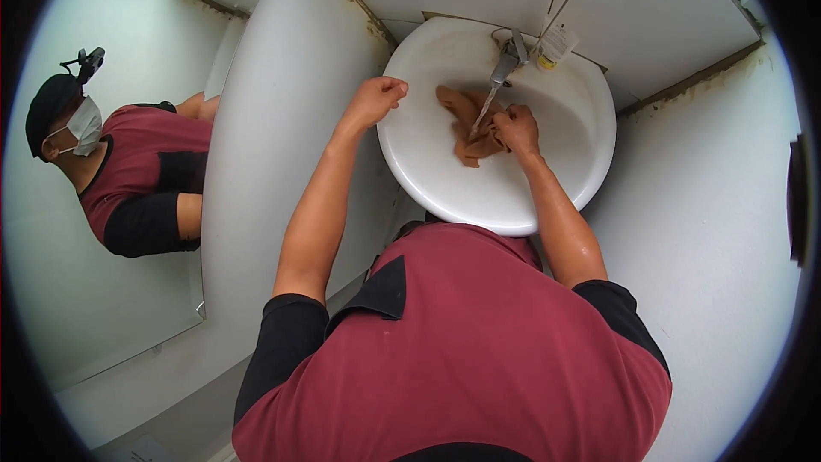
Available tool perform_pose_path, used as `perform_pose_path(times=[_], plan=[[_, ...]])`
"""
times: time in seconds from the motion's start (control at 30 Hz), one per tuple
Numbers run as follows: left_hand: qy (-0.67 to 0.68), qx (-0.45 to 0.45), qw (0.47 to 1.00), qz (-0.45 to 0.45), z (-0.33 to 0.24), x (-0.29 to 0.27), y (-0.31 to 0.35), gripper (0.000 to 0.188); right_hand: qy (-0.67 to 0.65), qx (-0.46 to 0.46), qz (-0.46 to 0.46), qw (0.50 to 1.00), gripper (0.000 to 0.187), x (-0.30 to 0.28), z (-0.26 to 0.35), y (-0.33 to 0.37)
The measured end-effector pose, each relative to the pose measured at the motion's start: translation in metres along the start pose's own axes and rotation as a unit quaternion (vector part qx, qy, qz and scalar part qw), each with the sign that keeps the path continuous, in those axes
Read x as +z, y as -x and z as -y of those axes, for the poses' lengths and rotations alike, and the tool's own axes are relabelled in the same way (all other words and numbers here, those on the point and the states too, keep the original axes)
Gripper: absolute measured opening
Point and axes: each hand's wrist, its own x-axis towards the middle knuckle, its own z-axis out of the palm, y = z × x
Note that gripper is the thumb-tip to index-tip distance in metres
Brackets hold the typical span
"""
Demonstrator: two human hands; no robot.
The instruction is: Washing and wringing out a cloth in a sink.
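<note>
A wet brown cloth lies crumpled in the white washbasin. Water runs from the metal faucet onto the cloth in a thin stream. My right hand is inside the basin, its fingers closed on the cloth's right side, close to the stream. Over the basin's left rim hovers my left hand, apart from the cloth. Its fingers are curled together, and nothing shows in them.
Behind the faucet's right side, a small clear tube with a yellow cap stands on the basin's back ledge. White wall panels enclose the basin. A mirror on the left wall reflects my upper body.
</note>
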Motion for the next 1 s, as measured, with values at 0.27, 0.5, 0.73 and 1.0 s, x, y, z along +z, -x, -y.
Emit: perform_pose_path(times=[0.27,0.5,0.73,1.0], plan=[[0.402,-0.025,0.914,0.052,-0.001,0.099,0.0,0.034,-0.13,-0.272,-0.077,0.95,0.014,0.028,0.049,0.038],[0.489,-0.176,0.853,0.042,0.011,0.115,-0.006,0.03,-0.097,-0.425,-0.117,0.893,0.018,0.029,0.084,0.075],[0.735,-0.084,0.664,0.11,0.004,0.115,0.011,0.026,-0.066,-0.566,0.008,0.822,0.017,0.052,0.099,0.099],[0.76,-0.092,0.634,0.109,0.025,0.145,-0.019,0.026,0.198,-0.311,-0.175,0.913,0.014,0.058,0.035,0.016]])
